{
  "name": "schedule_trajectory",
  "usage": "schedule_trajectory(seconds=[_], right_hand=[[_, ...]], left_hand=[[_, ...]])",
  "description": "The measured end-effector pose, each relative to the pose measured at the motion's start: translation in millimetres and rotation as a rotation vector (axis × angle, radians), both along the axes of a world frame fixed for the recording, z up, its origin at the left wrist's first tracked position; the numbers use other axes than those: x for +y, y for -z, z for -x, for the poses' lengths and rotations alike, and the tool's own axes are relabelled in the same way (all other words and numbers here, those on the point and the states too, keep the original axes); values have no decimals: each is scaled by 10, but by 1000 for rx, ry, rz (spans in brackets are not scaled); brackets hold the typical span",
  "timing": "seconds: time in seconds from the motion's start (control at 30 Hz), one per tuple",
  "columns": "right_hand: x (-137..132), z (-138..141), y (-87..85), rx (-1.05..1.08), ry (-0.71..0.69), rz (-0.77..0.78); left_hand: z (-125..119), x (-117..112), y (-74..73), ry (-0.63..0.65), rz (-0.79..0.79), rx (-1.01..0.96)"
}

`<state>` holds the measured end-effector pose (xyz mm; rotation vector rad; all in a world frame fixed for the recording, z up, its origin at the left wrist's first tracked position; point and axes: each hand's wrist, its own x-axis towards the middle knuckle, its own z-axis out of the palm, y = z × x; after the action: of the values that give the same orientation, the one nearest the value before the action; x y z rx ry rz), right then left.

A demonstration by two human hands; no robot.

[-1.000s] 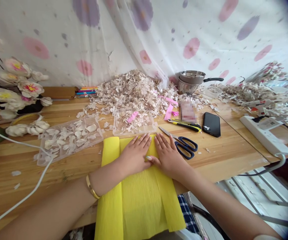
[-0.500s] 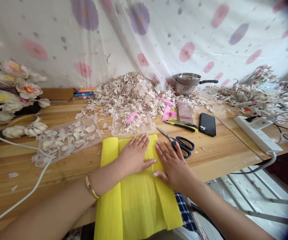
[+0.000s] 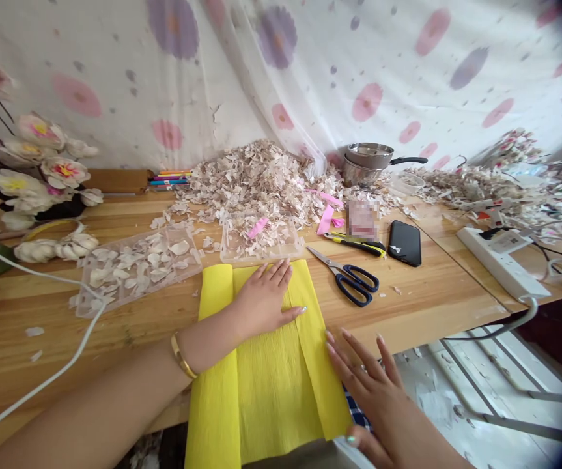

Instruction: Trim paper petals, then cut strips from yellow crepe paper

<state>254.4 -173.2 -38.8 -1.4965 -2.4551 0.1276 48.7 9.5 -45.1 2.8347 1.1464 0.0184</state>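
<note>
We are pressing our left hand (image 3: 264, 303) flat on the yellow crepe paper (image 3: 266, 384), with the fingers open and not grasping anything. The paper is lying right under that hand, with its far end on the wooden table (image 3: 447, 306) and its near end hanging over the table's edge. A gold bangle (image 3: 182, 355) is sitting on our left wrist.

We are holding our right hand (image 3: 371, 391) open and empty just beside the paper's right edge, near the table's front edge, with the fingers spread.

Just past our left hand, a clear plastic tray of pale petals (image 3: 261, 241) is touching the paper's far edge. Another clear tray of petals (image 3: 137, 270) is lying to the left of that hand. To the right of it are scissors with dark blue handles (image 3: 346, 279), and past them is a black phone (image 3: 404, 242).

Farther from our hands, a big pile of pale petals (image 3: 256, 182) is heaping up on the table, and a metal saucepan (image 3: 363, 159) is standing beside it. Paper flowers (image 3: 51, 169) are sitting far to the left. A white power strip (image 3: 498, 264) is lying far to the right. A curtain with flower spots (image 3: 359, 65) is hanging behind it all.
</note>
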Motion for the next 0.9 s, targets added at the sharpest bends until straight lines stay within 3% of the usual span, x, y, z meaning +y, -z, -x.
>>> schedule_trajectory(seconds=[0.03, 0.13, 0.23, 0.33, 0.5, 0.9], right_hand=[[-54, -35, -7, 130, 75, 22], [-165, -83, 29, 508, 486, 145], [-158, 8, 136, 767, 696, 485], [-77, 167, 252, 1069, 685, 756], [-38, 297, 353, 1333, 618, 999], [-141, 348, 379, 1502, 652, 870]], left_hand=[[-1, -1, -1, 0, 4, 3], [-7, -5, -4, 3, 16, 12], [-15, -12, -15, 2, 25, 24], [-18, -15, -28, 1, 34, 40], [-14, -7, -31, 8, 40, 54], [-21, -13, -55, -11, 58, 71]])
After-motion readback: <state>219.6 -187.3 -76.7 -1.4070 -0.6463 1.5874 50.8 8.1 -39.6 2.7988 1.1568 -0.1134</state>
